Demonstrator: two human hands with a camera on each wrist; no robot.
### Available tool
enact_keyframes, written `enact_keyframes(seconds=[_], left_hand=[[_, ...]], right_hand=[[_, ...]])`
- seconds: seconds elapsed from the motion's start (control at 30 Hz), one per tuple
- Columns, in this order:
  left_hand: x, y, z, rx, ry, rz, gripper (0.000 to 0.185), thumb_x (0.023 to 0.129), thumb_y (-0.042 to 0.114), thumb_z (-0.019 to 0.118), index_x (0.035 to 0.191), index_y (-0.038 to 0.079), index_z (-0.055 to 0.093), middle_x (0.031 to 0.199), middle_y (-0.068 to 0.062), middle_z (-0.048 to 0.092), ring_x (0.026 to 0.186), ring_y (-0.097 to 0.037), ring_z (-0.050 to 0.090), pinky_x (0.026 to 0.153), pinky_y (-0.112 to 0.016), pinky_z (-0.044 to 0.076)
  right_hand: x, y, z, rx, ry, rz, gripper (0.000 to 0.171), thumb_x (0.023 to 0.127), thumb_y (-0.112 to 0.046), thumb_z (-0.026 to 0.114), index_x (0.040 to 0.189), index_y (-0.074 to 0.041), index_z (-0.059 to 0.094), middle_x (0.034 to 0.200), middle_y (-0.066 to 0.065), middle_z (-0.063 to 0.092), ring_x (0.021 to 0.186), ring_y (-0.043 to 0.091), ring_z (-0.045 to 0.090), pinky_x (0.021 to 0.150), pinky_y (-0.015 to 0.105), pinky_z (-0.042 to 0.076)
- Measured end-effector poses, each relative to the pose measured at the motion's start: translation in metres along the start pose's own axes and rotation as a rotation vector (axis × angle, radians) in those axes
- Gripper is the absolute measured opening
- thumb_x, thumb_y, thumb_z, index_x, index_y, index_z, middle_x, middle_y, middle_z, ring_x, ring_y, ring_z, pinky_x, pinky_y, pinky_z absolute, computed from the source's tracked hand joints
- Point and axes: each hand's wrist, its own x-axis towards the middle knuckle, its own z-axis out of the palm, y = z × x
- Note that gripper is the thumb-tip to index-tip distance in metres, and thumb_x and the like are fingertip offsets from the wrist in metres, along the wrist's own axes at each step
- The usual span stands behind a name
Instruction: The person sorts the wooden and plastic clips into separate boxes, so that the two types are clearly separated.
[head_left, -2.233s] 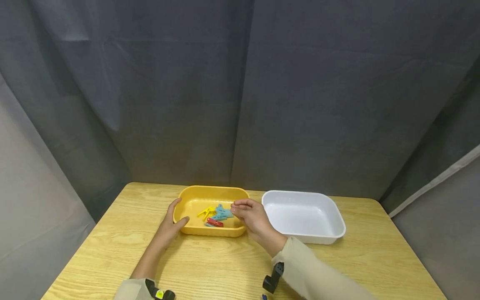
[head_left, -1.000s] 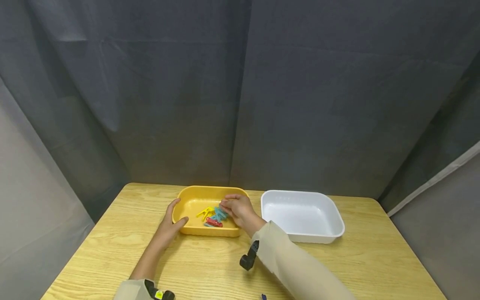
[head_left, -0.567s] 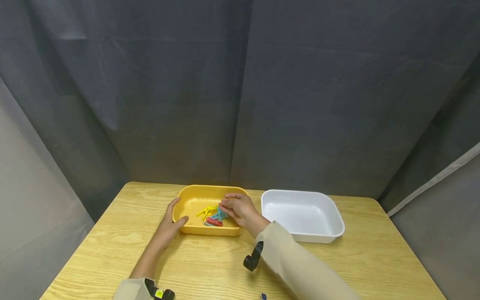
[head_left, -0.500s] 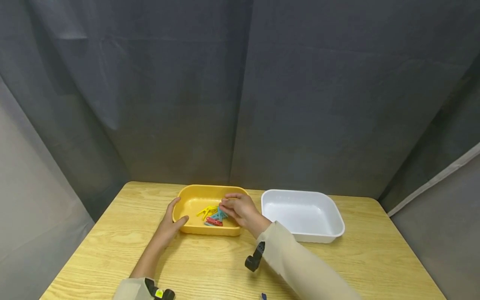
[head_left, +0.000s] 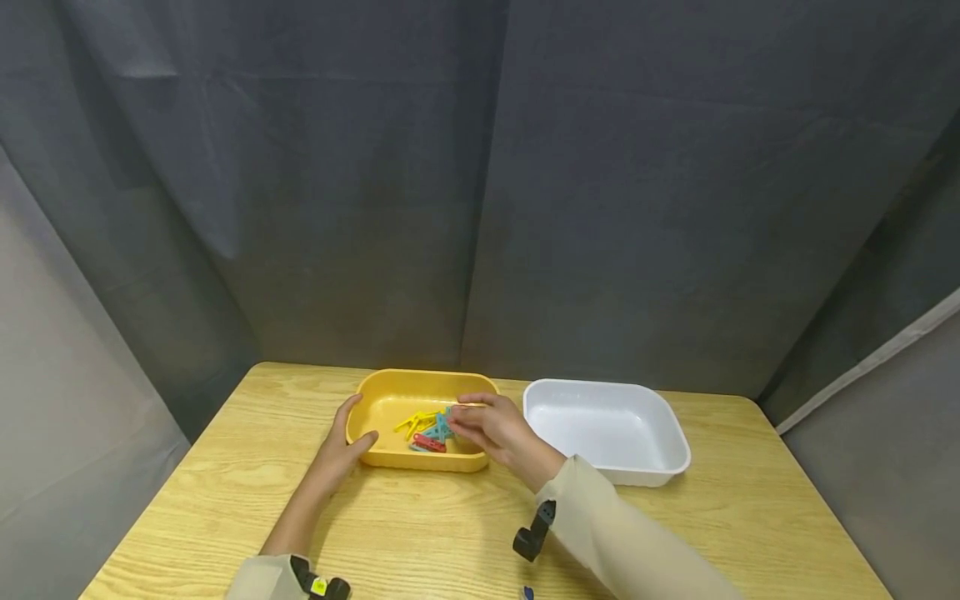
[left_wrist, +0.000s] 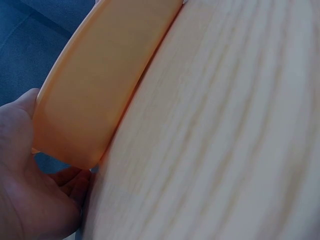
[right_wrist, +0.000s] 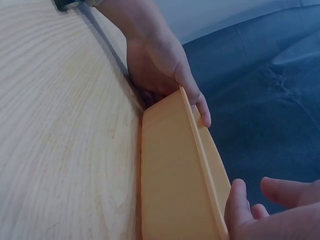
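My left hand (head_left: 341,450) holds the left end of a yellow plastic bin (head_left: 420,461), thumb over the near rim and fingers at the outer side. Inside lie several small plastic clothespins: yellow clothespins (head_left: 411,427), a red clothespin (head_left: 429,442) and light blue ones. My right hand (head_left: 502,429) reaches over the bin's right end, its thumb and fingertips pinching a light blue clothespin (head_left: 442,426) at the pile. In the right wrist view the near wall of the bin (right_wrist: 175,175) hides the pile, while my left hand (right_wrist: 160,65) shows at the far end.
A white plastic bin (head_left: 606,477) stands right of the yellow one. Both are on a light wood table (head_left: 420,533), with grey curtains (head_left: 360,192) behind. A small dark blue object (head_left: 528,592) lies at the bottom edge of the head view.
My right hand went left into the yellow bin, lingered at the light blue clothespins, then drew slightly back right, with a blue clothespin shifting along. My left hand stayed on the bin.
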Motion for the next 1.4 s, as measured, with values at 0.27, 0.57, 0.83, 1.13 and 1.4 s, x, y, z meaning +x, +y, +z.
enact_keyframes(seconds=[0.27, 0.57, 0.83, 1.13, 1.4], left_hand=[[-0.001, 0.0, 0.0, 0.015, 0.007, 0.002, 0.079, 0.1, 0.026, 0.064, 0.163, 0.035, 0.017, 0.159, -0.029, 0.028, 0.057, -0.014, 0.035, 0.045, -0.022, 0.03], [-0.003, 0.001, -0.001, 0.06, 0.006, 0.018, 0.079, 0.101, 0.029, 0.063, 0.164, 0.032, 0.016, 0.167, -0.024, 0.017, 0.08, -0.024, 0.055, 0.061, -0.028, 0.04], [-0.004, 0.003, -0.001, 0.061, -0.001, 0.023, 0.079, 0.101, 0.03, 0.063, 0.164, 0.032, 0.014, 0.168, -0.025, 0.016, 0.084, -0.032, 0.051, 0.051, -0.027, 0.035], [-0.004, 0.002, -0.001, 0.064, 0.004, 0.016, 0.079, 0.101, 0.03, 0.063, 0.164, 0.032, 0.015, 0.166, -0.026, 0.02, 0.077, -0.024, 0.047, 0.051, -0.026, 0.034], [-0.005, 0.002, 0.0, 0.029, -0.007, 0.014, 0.079, 0.101, 0.03, 0.064, 0.163, 0.034, 0.015, 0.16, -0.028, 0.027, 0.058, -0.015, 0.036, 0.046, -0.023, 0.031]], right_hand=[[-0.014, 0.001, -0.009, -0.003, -0.024, 0.02, 0.041, 0.1, 0.005, 0.06, 0.139, 0.009, 0.049, 0.123, 0.026, 0.065, 0.111, 0.033, 0.07, 0.09, 0.034, 0.059], [-0.029, 0.001, -0.016, -0.033, -0.084, 0.028, 0.041, 0.1, -0.004, 0.066, 0.137, 0.006, 0.051, 0.119, 0.019, 0.067, 0.11, 0.029, 0.071, 0.087, 0.032, 0.06], [-0.046, 0.002, -0.025, -0.025, -0.135, -0.004, 0.038, 0.102, -0.004, 0.062, 0.136, 0.008, 0.051, 0.121, 0.017, 0.069, 0.111, 0.029, 0.069, 0.094, 0.037, 0.058], [-0.065, 0.007, -0.041, -0.036, -0.202, 0.019, 0.035, 0.101, -0.005, 0.062, 0.134, 0.005, 0.055, 0.12, 0.009, 0.072, 0.112, 0.026, 0.069, 0.098, 0.038, 0.056], [-0.081, 0.019, -0.059, -0.041, -0.223, 0.05, 0.028, 0.099, -0.007, 0.066, 0.126, 0.0, 0.062, 0.118, 0.008, 0.073, 0.109, 0.022, 0.07, 0.103, 0.042, 0.053]])
